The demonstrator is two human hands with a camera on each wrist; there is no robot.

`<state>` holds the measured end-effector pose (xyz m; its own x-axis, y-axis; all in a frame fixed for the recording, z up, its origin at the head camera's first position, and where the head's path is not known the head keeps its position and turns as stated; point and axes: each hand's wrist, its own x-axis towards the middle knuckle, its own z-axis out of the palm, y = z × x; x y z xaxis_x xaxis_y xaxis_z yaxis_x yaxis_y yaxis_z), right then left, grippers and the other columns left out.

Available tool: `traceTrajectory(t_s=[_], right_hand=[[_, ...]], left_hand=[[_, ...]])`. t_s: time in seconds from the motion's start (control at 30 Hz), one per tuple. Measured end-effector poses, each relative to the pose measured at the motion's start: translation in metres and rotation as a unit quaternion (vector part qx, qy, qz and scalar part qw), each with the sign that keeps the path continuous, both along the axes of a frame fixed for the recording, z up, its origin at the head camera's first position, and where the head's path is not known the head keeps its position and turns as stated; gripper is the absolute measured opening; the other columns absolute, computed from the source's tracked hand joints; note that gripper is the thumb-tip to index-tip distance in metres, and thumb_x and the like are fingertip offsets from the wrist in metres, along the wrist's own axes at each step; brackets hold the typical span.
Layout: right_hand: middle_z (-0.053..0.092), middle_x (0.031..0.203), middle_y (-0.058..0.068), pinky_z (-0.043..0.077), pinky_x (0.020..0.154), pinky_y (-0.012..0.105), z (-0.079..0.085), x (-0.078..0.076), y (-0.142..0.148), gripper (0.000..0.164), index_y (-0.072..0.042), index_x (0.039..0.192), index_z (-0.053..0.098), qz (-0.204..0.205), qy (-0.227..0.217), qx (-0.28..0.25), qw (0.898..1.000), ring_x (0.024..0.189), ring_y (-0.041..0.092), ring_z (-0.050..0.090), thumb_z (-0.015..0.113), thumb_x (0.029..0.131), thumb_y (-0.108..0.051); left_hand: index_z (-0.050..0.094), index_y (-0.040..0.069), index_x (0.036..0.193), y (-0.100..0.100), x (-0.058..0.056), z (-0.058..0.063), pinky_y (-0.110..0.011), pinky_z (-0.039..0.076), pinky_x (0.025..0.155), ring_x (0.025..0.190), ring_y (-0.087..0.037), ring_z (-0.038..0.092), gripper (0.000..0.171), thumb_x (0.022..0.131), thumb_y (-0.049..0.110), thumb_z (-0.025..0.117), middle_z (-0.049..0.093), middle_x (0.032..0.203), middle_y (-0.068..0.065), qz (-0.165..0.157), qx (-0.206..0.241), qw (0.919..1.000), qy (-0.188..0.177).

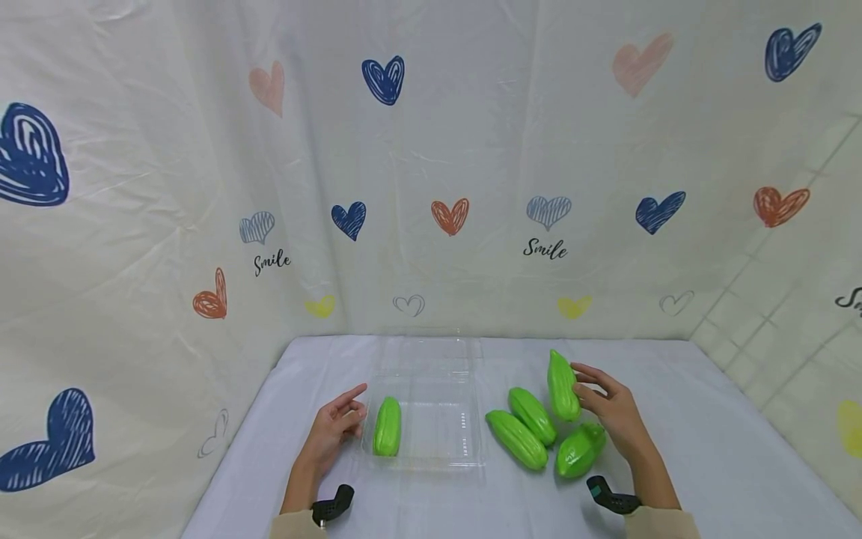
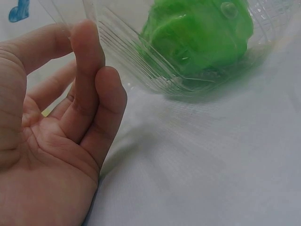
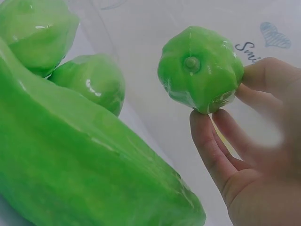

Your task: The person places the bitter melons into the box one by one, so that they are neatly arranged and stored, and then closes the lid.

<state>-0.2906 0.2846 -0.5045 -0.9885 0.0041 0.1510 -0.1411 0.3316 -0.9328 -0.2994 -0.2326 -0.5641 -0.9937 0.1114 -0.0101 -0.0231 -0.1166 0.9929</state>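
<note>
A clear plastic box (image 1: 431,463) stands on the table with its lid (image 1: 431,355) folded back behind it. One glossy green ridged gourd (image 1: 387,428) lies along its left side. My left hand (image 1: 337,421) is at the box's left wall; in the left wrist view, thumb and fingertip meet at its clear edge. To the right of the box, my right hand (image 1: 609,404) pinches another gourd (image 3: 200,68) by its side, stem end facing the right wrist camera. Close by lie three more gourds, two side by side (image 1: 517,440) (image 1: 532,415) and one nearer (image 1: 581,451).
A white cloth covers the table (image 1: 512,509). A pale curtain (image 1: 498,165) printed with hearts and the word Smile hangs behind and around it. Each wrist wears a small black camera, the left one (image 1: 333,505) near the table's front.
</note>
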Motion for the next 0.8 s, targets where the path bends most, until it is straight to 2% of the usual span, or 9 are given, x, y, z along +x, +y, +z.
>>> traceTrajectory(t_s=[0.2, 0.57, 0.8], right_hand=[[0.048, 0.144, 0.021, 0.056, 0.085, 0.019, 0.006, 0.002, -0.006, 0.055, -0.008, 0.153, 0.046, 0.005, 0.007, 0.000, 1.000, 0.103, -0.011, 0.060, 0.059, 0.105, -0.032], [0.050, 0.141, 0.018, 0.054, 0.087, 0.021, 0.013, 0.005, -0.017, 0.053, -0.009, 0.152, 0.048, 0.020, 0.018, -0.001, 1.000, 0.104, -0.008, 0.063, 0.059, 0.105, -0.030], [0.052, 0.139, 0.019, 0.053, 0.088, 0.023, 0.018, 0.007, -0.027, 0.052, -0.010, 0.151, 0.049, 0.034, 0.023, 0.002, 0.999, 0.103, -0.004, 0.066, 0.060, 0.104, -0.030]], left_hand=[[0.048, 0.005, 0.151, 0.000, 0.000, 0.000, -0.022, 0.048, 0.061, 0.062, -0.008, 0.055, 0.058, 0.096, 0.005, 0.067, 0.062, 0.091, 0.004, -0.004, 0.000, 1.0000, 0.005], [0.052, 0.007, 0.148, 0.002, 0.000, 0.000, -0.023, 0.048, 0.059, 0.060, -0.009, 0.056, 0.055, 0.095, 0.003, 0.067, 0.064, 0.090, 0.002, 0.014, 0.002, 0.9999, 0.001], [0.053, 0.009, 0.148, 0.001, 0.000, 0.000, -0.023, 0.048, 0.061, 0.062, -0.010, 0.056, 0.055, 0.095, 0.004, 0.068, 0.063, 0.091, 0.001, 0.008, 0.004, 0.9999, -0.005]])
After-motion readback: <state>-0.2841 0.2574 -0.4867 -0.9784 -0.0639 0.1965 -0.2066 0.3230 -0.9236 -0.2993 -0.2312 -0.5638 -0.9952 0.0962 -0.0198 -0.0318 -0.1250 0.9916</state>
